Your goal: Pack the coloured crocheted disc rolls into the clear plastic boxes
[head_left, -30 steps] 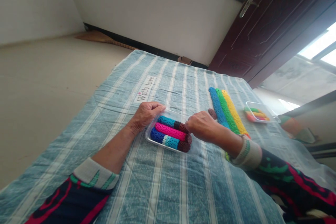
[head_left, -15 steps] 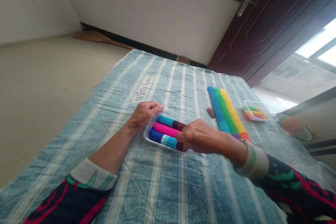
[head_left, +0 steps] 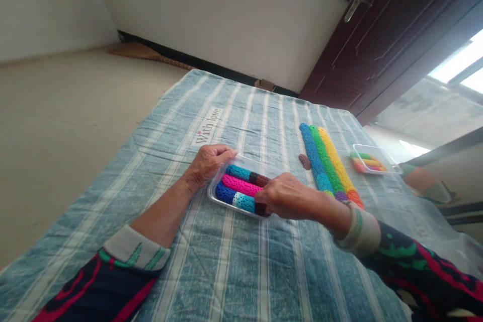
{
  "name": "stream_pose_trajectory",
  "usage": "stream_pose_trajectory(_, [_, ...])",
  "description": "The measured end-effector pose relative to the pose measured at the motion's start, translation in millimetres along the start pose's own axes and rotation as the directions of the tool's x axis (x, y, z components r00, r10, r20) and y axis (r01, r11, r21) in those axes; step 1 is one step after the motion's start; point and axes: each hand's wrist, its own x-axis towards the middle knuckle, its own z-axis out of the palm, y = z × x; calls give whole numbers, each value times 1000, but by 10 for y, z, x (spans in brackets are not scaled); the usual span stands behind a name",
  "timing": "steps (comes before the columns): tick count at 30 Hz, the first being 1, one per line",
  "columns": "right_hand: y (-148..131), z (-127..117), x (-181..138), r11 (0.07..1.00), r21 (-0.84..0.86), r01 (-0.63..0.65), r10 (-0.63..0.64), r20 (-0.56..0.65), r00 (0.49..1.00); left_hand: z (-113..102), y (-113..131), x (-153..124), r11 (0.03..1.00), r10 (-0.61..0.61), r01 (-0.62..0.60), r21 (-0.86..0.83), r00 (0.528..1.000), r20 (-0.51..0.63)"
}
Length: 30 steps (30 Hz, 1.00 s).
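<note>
A clear plastic box (head_left: 214,202) lies on the striped cloth in front of me. Inside it are rows of knobbly, crocheted-looking pieces: a blue-to-brown row (head_left: 239,173), a bright pink row (head_left: 239,185) and a dark blue, white and light blue row (head_left: 244,202). My left hand (head_left: 207,163) is closed on the box's far left rim, thumb and fingers together. Over the box's right end, my right hand (head_left: 284,195) is curled with its fingertips down at the brown and pink ends of the rows. Whatever those fingers pinch is hidden beneath the hand.
Long blue (head_left: 313,156), green (head_left: 327,161) and yellow (head_left: 334,158) rows lie to the right, beside a small brown piece (head_left: 304,161). Farther right stands another clear box (head_left: 392,167) with coloured pieces. The blue striped cloth (head_left: 181,271) covers the surface. Transparent plastic lies at the right edge.
Both hands keep almost the same places at the box. My view has shifted slightly; the rows in the box look unchanged.
</note>
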Motion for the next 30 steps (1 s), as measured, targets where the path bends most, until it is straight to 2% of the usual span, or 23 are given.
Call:
stream_pose_trajectory(13, [41,-32,-15,998,39,53,-53,3,999,3,11,-6,999,14,-14,37,1000,-7])
stream_pose_trajectory(17, [45,-28,-22,997,62,56,-55,-10,998,-112,139,-5,970,79,-79,231,997,8])
stream_pose_trajectory(20, [58,-7,-30,994,77,72,-70,-36,997,-233,359,-69,862,201,-182,473,980,11])
stream_pose_trajectory(22, [70,23,-32,994,66,82,-78,-51,996,-256,525,-184,732,240,-269,626,962,132])
stream_pose_trajectory(24, [80,61,-28,995,46,92,-89,-67,994,-207,652,-351,644,224,-387,660,920,321])
stream_pose_trajectory(27, [88,111,-19,995,25,93,-91,-82,992,-47,712,-623,590,200,-576,566,783,588])
stream_pose_trajectory(28, [90,122,-16,996,26,91,-89,-86,992,8,699,-702,575,221,-612,543,755,618])
stream_pose_trajectory(30, [92,135,-13,995,38,94,-90,-96,991,94,645,-825,539,245,-647,539,733,635])
